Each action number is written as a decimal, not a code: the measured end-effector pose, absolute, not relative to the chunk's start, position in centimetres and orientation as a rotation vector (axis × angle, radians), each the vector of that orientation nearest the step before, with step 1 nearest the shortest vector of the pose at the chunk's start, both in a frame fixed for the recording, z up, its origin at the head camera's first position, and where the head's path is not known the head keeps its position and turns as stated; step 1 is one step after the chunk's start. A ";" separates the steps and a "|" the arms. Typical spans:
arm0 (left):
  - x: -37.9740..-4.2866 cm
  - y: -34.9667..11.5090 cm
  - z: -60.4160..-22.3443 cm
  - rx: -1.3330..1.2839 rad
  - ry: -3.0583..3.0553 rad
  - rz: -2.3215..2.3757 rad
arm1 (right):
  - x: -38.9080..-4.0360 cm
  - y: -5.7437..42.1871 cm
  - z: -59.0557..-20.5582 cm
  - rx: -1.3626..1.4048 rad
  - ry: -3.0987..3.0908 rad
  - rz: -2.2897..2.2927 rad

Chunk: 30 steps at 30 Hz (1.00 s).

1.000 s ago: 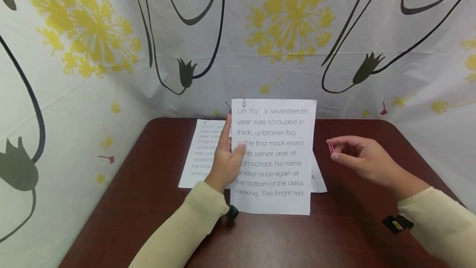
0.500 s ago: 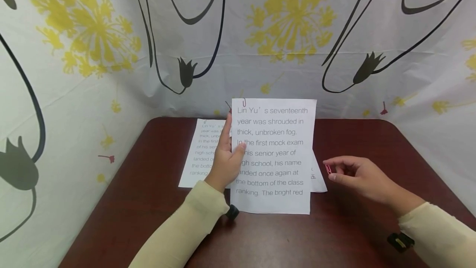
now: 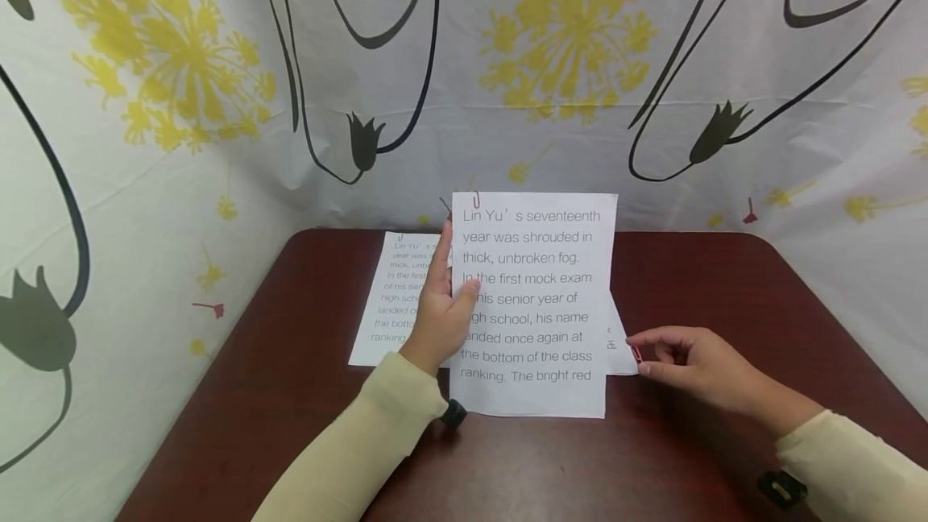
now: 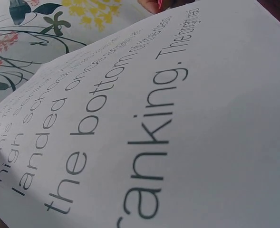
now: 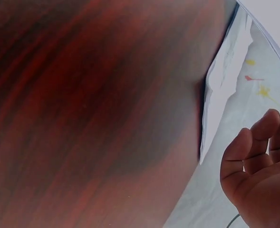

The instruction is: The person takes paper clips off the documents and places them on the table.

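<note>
My left hand [image 3: 438, 316] grips printed paper [image 3: 532, 393] by its left edge, thumb in front, holding it upright above the table. A red paper clip [image 3: 476, 200] sits at the paper's top left corner. Off to the right, my right hand [image 3: 714, 369] pinches another red paper clip [image 3: 636, 354] between thumb and forefinger. In the head view that clip overlaps the corner of paper [image 3: 619, 353] lying behind the held sheet. Large print on the held paper [image 4: 225, 118] fills the left wrist view. The right wrist view shows the curled fingers of my right hand [image 5: 263, 171].
More printed paper [image 3: 384, 304] with a clip at its top lies at the back of the dark red-brown table [image 3: 304, 425], partly hidden by my left hand and the raised sheet. A patterned cloth [image 3: 449, 135] hangs behind the table and along its sides.
My right hand has moved down and slightly left with the red paper clip, from beside the held sheet's middle toward the lower paper's corner. My left hand and its paper stay still.
</note>
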State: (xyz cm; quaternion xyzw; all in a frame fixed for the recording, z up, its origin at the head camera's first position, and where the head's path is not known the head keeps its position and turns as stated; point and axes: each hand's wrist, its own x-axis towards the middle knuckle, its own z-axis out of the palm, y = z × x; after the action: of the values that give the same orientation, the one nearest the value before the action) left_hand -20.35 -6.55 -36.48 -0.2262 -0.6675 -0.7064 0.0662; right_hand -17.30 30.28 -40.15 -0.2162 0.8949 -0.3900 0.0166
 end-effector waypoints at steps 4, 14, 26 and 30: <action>-20.3 -6.5 -36.4 -0.682 -2.001 -2.149 | -17.0 30.2 -40.7 -0.658 2.757 -1.218; -20.3 -6.5 -36.4 -0.690 -2.002 -2.144 | -16.4 30.2 -41.9 -0.657 2.710 -1.118; -20.4 -6.5 -36.5 -0.675 -1.991 -2.162 | -16.2 30.3 -41.9 -0.597 2.717 -0.927; -20.5 -6.5 -36.6 -0.699 -1.985 -2.146 | -16.2 30.2 -42.0 -0.618 2.716 -0.901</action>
State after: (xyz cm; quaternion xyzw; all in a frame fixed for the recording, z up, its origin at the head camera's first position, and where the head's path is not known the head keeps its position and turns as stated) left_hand -20.49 -6.49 -36.58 -0.2321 -0.6589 -0.7123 0.0681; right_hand -16.20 30.17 -41.97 -0.2100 0.9224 -0.3060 0.1068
